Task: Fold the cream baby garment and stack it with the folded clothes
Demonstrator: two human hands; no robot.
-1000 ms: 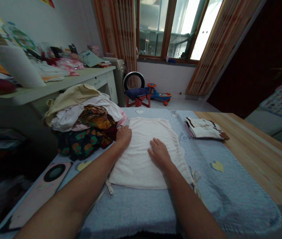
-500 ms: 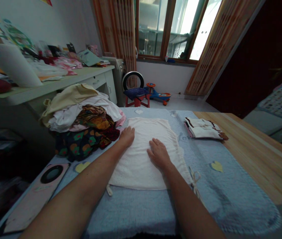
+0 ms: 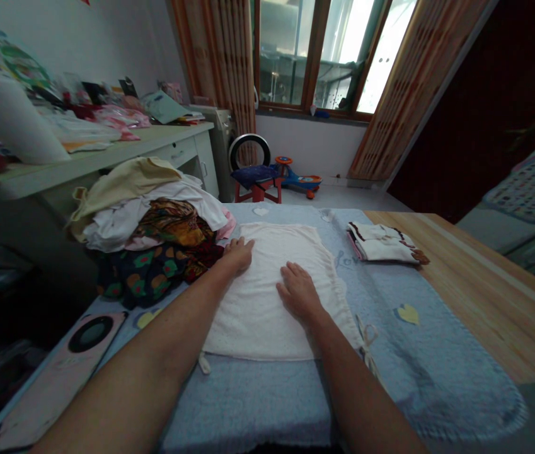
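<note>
A white garment (image 3: pixel 267 315) lies spread flat on a blue blanket (image 3: pixel 418 353) in front of me. My left hand (image 3: pixel 237 253) rests palm down on the garment's left edge, fingers stretched out, close to a pile of clothes (image 3: pixel 154 233). My right hand (image 3: pixel 298 291) lies flat on the garment's middle, fingers apart. Neither hand holds anything. White drawstrings (image 3: pixel 366 337) trail from the garment's near right corner.
A folded white garment (image 3: pixel 383 243) sits on the blanket at the right. A pink phone (image 3: pixel 59 372) lies at the near left. Bare wooden table (image 3: pixel 484 290) shows at right. A cluttered desk (image 3: pixel 106 154) stands at left, a small chair (image 3: pixel 253 176) and toy car beyond.
My left hand has slid slightly along the garment's left edge with its fingers spreading flatter. My right hand has stayed on the middle of the garment. The view has shifted a little.
</note>
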